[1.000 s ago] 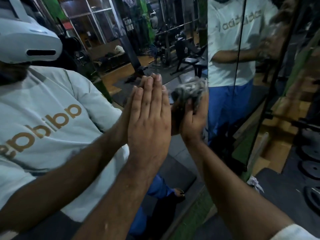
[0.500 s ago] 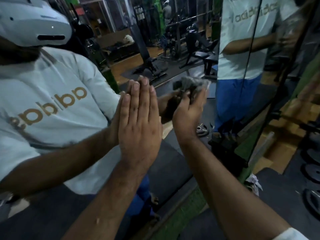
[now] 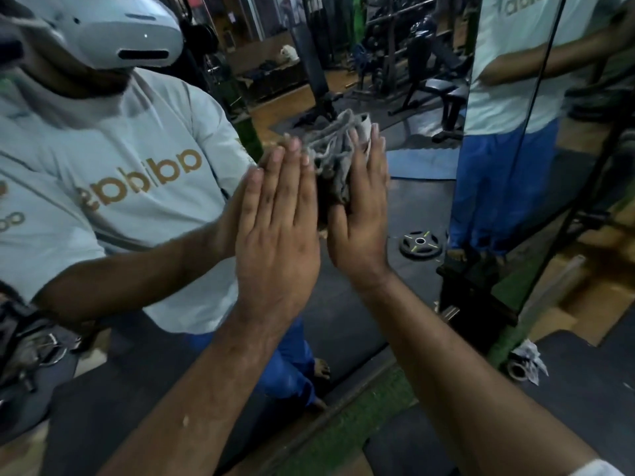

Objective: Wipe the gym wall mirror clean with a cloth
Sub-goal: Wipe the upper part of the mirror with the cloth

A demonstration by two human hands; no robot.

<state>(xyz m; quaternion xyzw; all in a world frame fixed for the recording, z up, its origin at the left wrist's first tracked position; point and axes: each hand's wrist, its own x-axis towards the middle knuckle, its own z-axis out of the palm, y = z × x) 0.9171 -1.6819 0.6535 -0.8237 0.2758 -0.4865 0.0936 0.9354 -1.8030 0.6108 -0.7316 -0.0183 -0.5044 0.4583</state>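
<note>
Against the wall mirror [image 3: 395,207], near its right edge where one glass panel is meeting the next, the person is standing close with both arms reaching forward. The left hand [image 3: 275,231] is lying flat on the glass, fingers straight and pressed together, pointing upward and holding nothing; its reflection is meeting it palm to palm. Just beside it, the right hand [image 3: 360,214] is pressing a crumpled grey cloth [image 3: 338,149] against the mirror, fingers stretched up over the cloth rather than curling round it, so the cloth is bunching out above and to the left of the fingertips, between the two hands. The thumb of that hand is hidden, and I cannot tell whether it is pinching the fabric. In the glass the person's reflection is showing a pale T-shirt [image 3: 113,173] with gold lettering, blue trousers and a white headset [image 3: 120,32]. A weight plate [image 3: 420,244] is appearing low in the reflection, to the right of the right wrist. Down at the mirror's bottom edge a strip of green turf [image 3: 350,431] is running along the floor, and a crumpled scrap of paper [image 3: 525,362] is lying on the dark mat near the lower right corner.
</note>
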